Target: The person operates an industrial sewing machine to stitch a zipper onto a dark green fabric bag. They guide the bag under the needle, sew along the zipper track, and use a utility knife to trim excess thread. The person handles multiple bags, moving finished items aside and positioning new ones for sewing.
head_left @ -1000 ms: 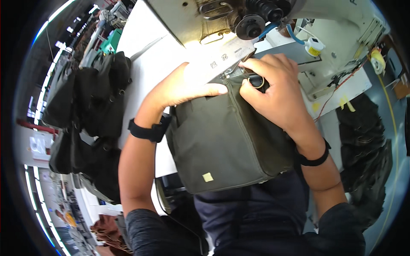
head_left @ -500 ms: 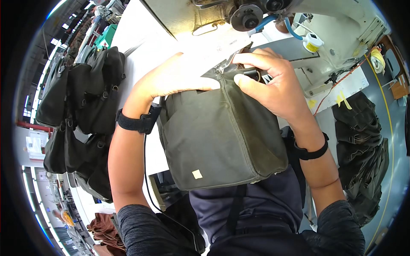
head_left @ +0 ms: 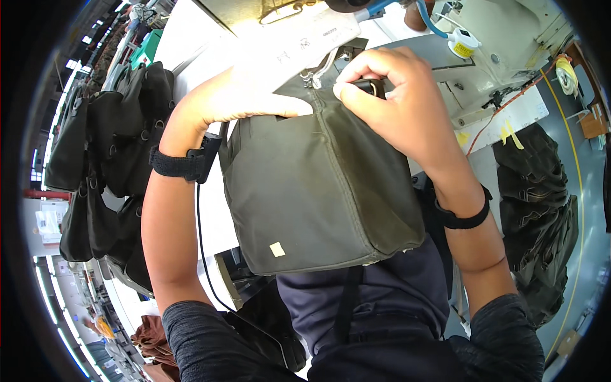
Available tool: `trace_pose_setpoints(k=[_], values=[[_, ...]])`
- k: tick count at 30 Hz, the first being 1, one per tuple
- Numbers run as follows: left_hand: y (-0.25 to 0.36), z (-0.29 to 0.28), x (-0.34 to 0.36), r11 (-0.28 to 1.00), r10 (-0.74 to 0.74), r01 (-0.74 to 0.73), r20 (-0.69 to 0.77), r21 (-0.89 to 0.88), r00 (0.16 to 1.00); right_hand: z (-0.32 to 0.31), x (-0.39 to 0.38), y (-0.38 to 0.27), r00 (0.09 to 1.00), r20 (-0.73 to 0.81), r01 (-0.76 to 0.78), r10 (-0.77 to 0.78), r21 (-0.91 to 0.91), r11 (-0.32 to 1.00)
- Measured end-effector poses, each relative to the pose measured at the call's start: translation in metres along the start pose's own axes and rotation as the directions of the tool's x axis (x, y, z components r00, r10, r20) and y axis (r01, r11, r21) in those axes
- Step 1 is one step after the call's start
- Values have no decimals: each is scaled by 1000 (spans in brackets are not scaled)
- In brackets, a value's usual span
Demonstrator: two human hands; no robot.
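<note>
A dark olive bag [head_left: 286, 191] with a raised seam down its front stands between my hands, a small pale patch near its lower left corner. Its upper edge lies at the metal presser foot [head_left: 312, 76] of a sewing machine [head_left: 318, 48]. My left hand [head_left: 254, 105] holds the bag's upper left part, thumb flat along the top; its other fingers are hidden or washed out by glare. My right hand [head_left: 398, 95] is closed on the bag's upper right edge, thumb and index pinched beside a black strap piece with a metal ring [head_left: 372, 88].
Several dark bags [head_left: 124, 134] hang or lie stacked at the left. More dark pieces [head_left: 534, 204] are piled at the right. Brown material [head_left: 156, 337] lies at lower left. A blue hose [head_left: 429, 22] and a red cord [head_left: 490, 124] run by the machine.
The whole view has shifted a little, so machine, bag and hands sit higher and further left. My right thumb and index finger have drawn closer together at the bag's edge.
</note>
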State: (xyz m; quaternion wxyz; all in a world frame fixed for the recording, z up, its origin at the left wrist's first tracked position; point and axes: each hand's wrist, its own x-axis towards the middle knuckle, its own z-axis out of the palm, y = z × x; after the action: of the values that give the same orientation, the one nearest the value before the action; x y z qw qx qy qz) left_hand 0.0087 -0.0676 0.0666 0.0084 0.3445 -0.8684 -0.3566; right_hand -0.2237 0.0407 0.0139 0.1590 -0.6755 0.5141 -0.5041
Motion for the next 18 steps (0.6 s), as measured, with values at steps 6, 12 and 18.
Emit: trace_pose_setpoints(k=[6, 12, 18], values=[[-7, -2, -2, 998, -55, 56, 17, -32, 998, 1, 4, 1, 999, -3, 37, -37, -29, 999], [-4, 4, 2, 986, 158, -162, -127, -27, 979, 0, 8, 2, 999, -15, 36, -36, -27, 999], [3, -3, -5, 972, -22, 24, 11, -232, 1000, 2, 9, -1, 999, -24, 38, -40, -48, 998]])
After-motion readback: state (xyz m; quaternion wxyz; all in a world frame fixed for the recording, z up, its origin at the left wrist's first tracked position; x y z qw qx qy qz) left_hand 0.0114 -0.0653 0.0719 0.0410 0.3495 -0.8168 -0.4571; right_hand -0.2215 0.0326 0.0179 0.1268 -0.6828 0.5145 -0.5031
